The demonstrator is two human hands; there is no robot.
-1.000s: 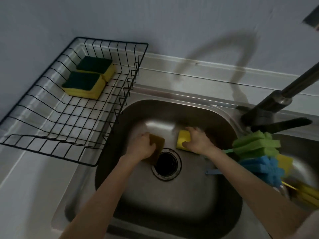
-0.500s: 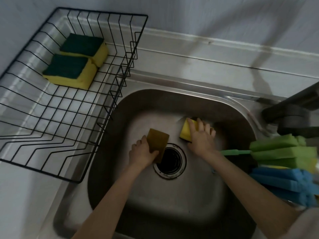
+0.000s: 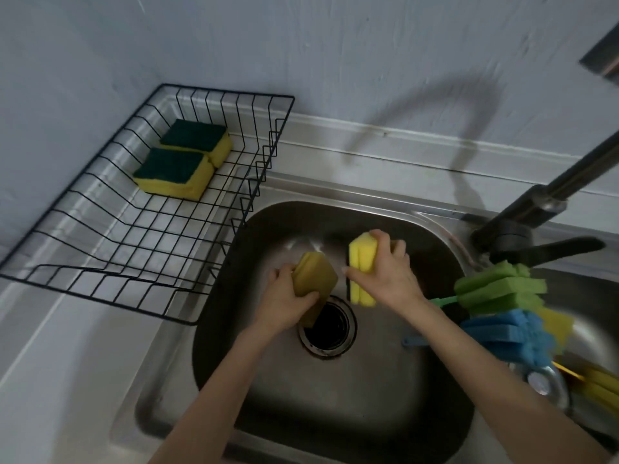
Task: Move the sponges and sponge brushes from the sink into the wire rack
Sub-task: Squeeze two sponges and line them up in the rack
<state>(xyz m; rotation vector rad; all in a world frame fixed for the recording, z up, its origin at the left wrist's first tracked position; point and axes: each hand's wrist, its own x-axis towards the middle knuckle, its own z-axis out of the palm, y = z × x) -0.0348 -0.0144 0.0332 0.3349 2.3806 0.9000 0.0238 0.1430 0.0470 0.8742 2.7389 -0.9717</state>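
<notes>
Over the steel sink, my left hand is shut on a dull yellow sponge, held above the drain. My right hand grips a bright yellow sponge, held upright. The black wire rack stands left of the sink with two yellow sponges with green tops at its back. Green, blue and yellow sponge brushes lie at the sink's right side.
A dark faucet stands at the right rear, its spout reaching up and right. The wall runs behind the counter. A second basin lies further right. A round metal piece sits beneath the brushes.
Both hands have lifted their sponges off the sink floor and raised them above the drain. The camera view has tilted back up.
</notes>
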